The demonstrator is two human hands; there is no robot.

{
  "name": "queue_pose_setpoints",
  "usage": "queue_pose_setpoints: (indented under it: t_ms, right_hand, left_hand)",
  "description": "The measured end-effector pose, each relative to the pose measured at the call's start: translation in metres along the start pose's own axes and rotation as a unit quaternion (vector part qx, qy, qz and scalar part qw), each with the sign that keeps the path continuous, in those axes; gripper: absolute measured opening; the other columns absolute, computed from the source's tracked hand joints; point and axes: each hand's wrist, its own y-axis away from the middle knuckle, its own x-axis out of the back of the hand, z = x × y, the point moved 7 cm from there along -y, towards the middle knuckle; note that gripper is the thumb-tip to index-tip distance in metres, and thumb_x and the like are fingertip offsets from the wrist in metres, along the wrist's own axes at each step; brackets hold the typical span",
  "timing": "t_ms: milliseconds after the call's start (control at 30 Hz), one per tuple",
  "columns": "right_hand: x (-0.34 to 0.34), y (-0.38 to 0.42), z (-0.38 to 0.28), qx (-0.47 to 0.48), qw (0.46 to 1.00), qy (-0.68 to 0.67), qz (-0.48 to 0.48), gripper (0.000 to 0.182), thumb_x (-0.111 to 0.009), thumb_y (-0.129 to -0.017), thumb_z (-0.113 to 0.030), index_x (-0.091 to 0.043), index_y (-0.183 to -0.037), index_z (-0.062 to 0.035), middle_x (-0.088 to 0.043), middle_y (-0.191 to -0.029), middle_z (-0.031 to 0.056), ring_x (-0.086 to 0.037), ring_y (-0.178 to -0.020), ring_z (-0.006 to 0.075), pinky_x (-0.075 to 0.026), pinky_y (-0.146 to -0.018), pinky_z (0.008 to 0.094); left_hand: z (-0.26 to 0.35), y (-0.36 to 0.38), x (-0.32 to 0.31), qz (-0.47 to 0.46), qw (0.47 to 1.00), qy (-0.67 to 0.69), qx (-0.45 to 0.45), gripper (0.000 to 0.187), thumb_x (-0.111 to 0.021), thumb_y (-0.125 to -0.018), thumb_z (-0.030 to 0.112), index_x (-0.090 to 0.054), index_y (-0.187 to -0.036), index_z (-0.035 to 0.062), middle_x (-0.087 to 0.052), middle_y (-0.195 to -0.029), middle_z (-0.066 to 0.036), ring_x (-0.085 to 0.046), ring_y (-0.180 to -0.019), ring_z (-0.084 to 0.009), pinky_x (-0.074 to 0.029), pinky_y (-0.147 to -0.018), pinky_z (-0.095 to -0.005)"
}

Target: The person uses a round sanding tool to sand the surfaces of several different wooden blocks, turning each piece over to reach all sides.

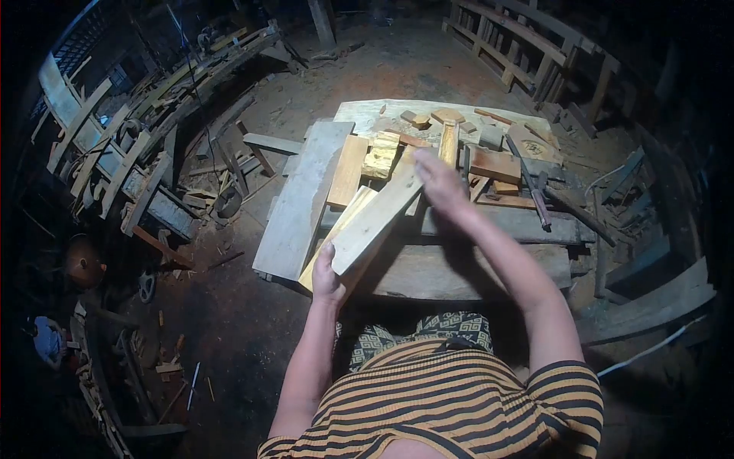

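A pale wooden board (377, 222) slants up from the workbench in front of me, its near end raised towards my body. My left hand (327, 281) is closed around the near end, thumb on the top face. At the far end, my right hand (442, 182) has its fingers bent over the board's edge; they are slightly blurred and partly hidden. Beneath the board a yellowish wooden strip (310, 271) shows along its left side. Just beyond lie a rough yellow wood block (380, 157) and a flat orange-brown board (348, 170).
The plank-topped workbench (474, 271) carries a wide grey plank (298, 210), a brown wood block (495, 164), a dark long-handled tool (533, 191) and several offcuts. Timber is heaped on the left (145, 168). A wooden rack (527, 50) stands at the back right.
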Motion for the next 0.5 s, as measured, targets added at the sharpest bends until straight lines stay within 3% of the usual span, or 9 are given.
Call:
queue_pose_setpoints:
  t_ms: [67,133,167,200,267,333,367,467,500]
  right_hand:
    - [-0.024,0.032,-0.051,0.189,0.982,0.022,0.002,0.032,-0.05,-0.087,-0.009,-0.056,-0.117,-0.0022,-0.057,-0.119,0.0177,-0.052,-0.115,0.0318,-0.038,-0.101,0.0381]
    - [-0.047,0.076,-0.106,0.309,0.949,0.051,0.037,0.04,-0.055,-0.073,-0.003,-0.06,-0.112,-0.0065,-0.059,-0.114,0.0166,-0.054,-0.112,0.0308,-0.039,-0.1,0.0418]
    - [-0.056,0.096,-0.129,0.314,0.949,0.027,-0.02,0.045,-0.056,-0.071,-0.003,-0.058,-0.115,-0.0083,-0.057,-0.118,0.0145,-0.052,-0.117,0.0279,-0.037,-0.101,0.0421]
    - [-0.072,0.114,-0.139,0.34,0.938,0.048,-0.055,0.048,-0.056,-0.071,-0.005,-0.055,-0.119,-0.0098,-0.053,-0.127,0.012,-0.046,-0.123,0.0252,-0.033,-0.103,0.0439]
    - [-0.088,0.131,-0.142,0.339,0.935,-0.003,-0.108,0.052,-0.057,-0.069,-0.004,-0.055,-0.12,-0.0111,-0.049,-0.132,0.0092,-0.042,-0.127,0.0238,-0.03,-0.105,0.0456]
    - [-0.087,0.121,-0.123,0.355,0.929,0.048,-0.096,0.049,-0.056,-0.072,-0.01,-0.055,-0.121,-0.0137,-0.05,-0.131,0.0079,-0.043,-0.126,0.0235,-0.03,-0.104,0.0449]
    - [-0.085,0.107,-0.104,0.353,0.932,0.049,-0.064,0.05,-0.055,-0.07,-0.007,-0.057,-0.119,-0.0135,-0.051,-0.13,0.0076,-0.044,-0.125,0.024,-0.03,-0.104,0.0455]
    - [-0.063,0.054,-0.038,0.331,0.935,0.127,0.036,0.05,-0.054,-0.069,-0.003,-0.056,-0.118,-0.0114,-0.054,-0.127,0.0092,-0.046,-0.124,0.0253,-0.033,-0.103,0.0429]
    - [-0.054,0.036,-0.015,0.232,0.961,0.151,0.023,0.047,-0.053,-0.072,-0.006,-0.056,-0.119,-0.0117,-0.054,-0.127,0.0107,-0.046,-0.123,0.0258,-0.033,-0.103,0.0433]
  left_hand:
    - [0.002,-0.003,0.02,0.07,0.997,-0.001,-0.013,0.038,-0.052,-0.091,0.029,-0.052,-0.122,0.0079,-0.06,-0.102,-0.008,-0.059,-0.084,-0.0192,-0.052,-0.066,-0.0308]
    - [-0.02,-0.008,0.031,-0.15,0.951,0.2,0.183,0.03,-0.051,-0.088,0.021,-0.055,-0.114,0.0067,-0.061,-0.102,-0.01,-0.063,-0.084,-0.0238,-0.054,-0.074,-0.0349]
    - [-0.027,-0.003,0.018,-0.148,0.92,0.282,0.227,0.026,-0.053,-0.085,0.019,-0.056,-0.109,0.0077,-0.061,-0.096,-0.008,-0.063,-0.077,-0.0214,-0.054,-0.066,-0.0323]
    - [-0.009,0.022,-0.023,0.193,0.943,0.221,0.154,0.021,-0.051,-0.085,0.018,-0.057,-0.104,0.0089,-0.059,-0.082,-0.006,-0.055,-0.059,-0.017,-0.046,-0.045,-0.0258]
    - [-0.007,0.027,-0.015,0.213,0.943,0.21,0.146,0.019,-0.052,-0.084,0.017,-0.058,-0.1,0.0087,-0.055,-0.074,-0.004,-0.044,-0.051,-0.0136,-0.034,-0.038,-0.0219]
    - [-0.008,0.031,0.006,0.182,0.945,0.223,0.154,0.016,-0.053,-0.083,0.016,-0.058,-0.096,0.0078,-0.054,-0.071,-0.003,-0.043,-0.051,-0.0126,-0.033,-0.038,-0.0219]
    - [-0.011,0.031,0.012,0.148,0.946,0.238,0.165,0.014,-0.054,-0.083,0.015,-0.058,-0.093,0.0069,-0.052,-0.069,-0.002,-0.042,-0.051,-0.0116,-0.031,-0.038,-0.0218]
    - [-0.011,0.042,-0.002,0.203,0.921,0.276,0.185,0.009,-0.054,-0.083,0.014,-0.056,-0.084,0.0059,-0.04,-0.055,0.002,-0.036,-0.044,-0.0083,-0.024,-0.035,-0.0214]
    - [-0.012,0.042,-0.001,0.202,0.921,0.277,0.186,0.009,-0.054,-0.083,0.014,-0.056,-0.084,0.0059,-0.04,-0.055,0.002,-0.036,-0.044,-0.0083,-0.024,-0.035,-0.0214]
